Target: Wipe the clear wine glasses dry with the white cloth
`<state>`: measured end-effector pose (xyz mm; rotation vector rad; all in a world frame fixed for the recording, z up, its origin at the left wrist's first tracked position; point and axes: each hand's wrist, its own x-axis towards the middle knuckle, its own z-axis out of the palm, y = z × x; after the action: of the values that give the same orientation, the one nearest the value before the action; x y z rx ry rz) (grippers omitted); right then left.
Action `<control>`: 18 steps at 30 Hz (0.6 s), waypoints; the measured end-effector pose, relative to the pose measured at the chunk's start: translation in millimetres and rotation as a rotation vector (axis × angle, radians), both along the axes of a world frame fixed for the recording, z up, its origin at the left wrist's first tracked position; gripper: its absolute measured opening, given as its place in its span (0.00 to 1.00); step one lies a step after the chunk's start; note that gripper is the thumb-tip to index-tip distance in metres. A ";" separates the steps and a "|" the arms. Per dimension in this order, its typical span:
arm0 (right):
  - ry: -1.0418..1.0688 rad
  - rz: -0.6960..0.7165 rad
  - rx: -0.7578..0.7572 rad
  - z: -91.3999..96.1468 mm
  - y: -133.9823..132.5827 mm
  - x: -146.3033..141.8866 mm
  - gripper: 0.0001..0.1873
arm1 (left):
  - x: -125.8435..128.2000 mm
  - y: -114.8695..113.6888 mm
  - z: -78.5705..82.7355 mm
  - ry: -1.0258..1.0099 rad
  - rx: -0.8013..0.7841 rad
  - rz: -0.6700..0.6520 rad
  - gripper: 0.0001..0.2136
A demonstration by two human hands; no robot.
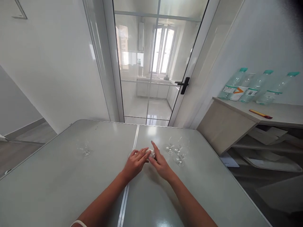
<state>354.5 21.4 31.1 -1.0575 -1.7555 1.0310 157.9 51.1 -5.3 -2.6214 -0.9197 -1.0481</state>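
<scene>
Both my hands meet near the middle of a grey folding table. My left hand and my right hand close their fingertips on a small pale crumpled wad lying on the table; I cannot make out what it is. My right index finger sticks out forward. Three clear stemmed glasses stand just right of my right hand. A single clear stemmed glass stands apart on the left half of the table.
A glass sliding door with a black handle stands behind the table. At the right, a wooden shelf unit carries several plastic bottles and a yellow pen-like object.
</scene>
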 end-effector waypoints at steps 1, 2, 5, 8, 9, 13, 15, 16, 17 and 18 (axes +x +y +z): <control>0.087 -0.001 -0.039 -0.7 1.2 0.3 0.40 | 0.1 -0.6 1.9 0.001 -0.013 0.015 0.24; 0.168 0.003 -0.067 -1.7 2.0 0.4 0.42 | 0.4 -1.1 3.6 -0.002 -0.030 0.032 0.24; 0.297 0.015 -0.086 -4.0 2.7 0.7 0.42 | 1.4 -1.7 6.9 -0.026 -0.094 0.082 0.25; 0.255 -0.009 -0.013 -6.5 2.3 5.5 0.35 | 1.3 -1.9 8.5 -0.072 -0.246 0.093 0.26; 0.197 -0.016 0.035 -7.8 2.3 8.7 0.32 | 0.6 -2.0 9.4 -0.099 -0.339 0.080 0.26; -0.105 0.024 0.297 -13.6 1.3 21.8 0.28 | -5.5 -1.7 17.3 -0.289 -0.929 -0.169 0.29; -0.164 0.056 0.355 -14.0 0.3 22.7 0.27 | -9.5 -0.3 21.1 -0.369 -1.190 -0.303 0.32; -0.159 0.061 0.334 -13.2 -0.2 21.3 0.28 | -11.3 0.7 21.9 -0.390 -1.241 -0.322 0.32; -0.137 0.059 0.279 -11.8 -0.4 18.9 0.29 | -12.7 1.7 21.8 -0.391 -1.221 -0.299 0.32; -0.103 0.052 0.200 -9.8 -0.3 16.2 0.30 | -13.5 2.5 20.7 -0.367 -1.133 -0.243 0.31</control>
<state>370.7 21.1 21.3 -0.9580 -1.9340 0.8242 144.4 53.6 15.4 -3.5519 -1.6975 -1.3684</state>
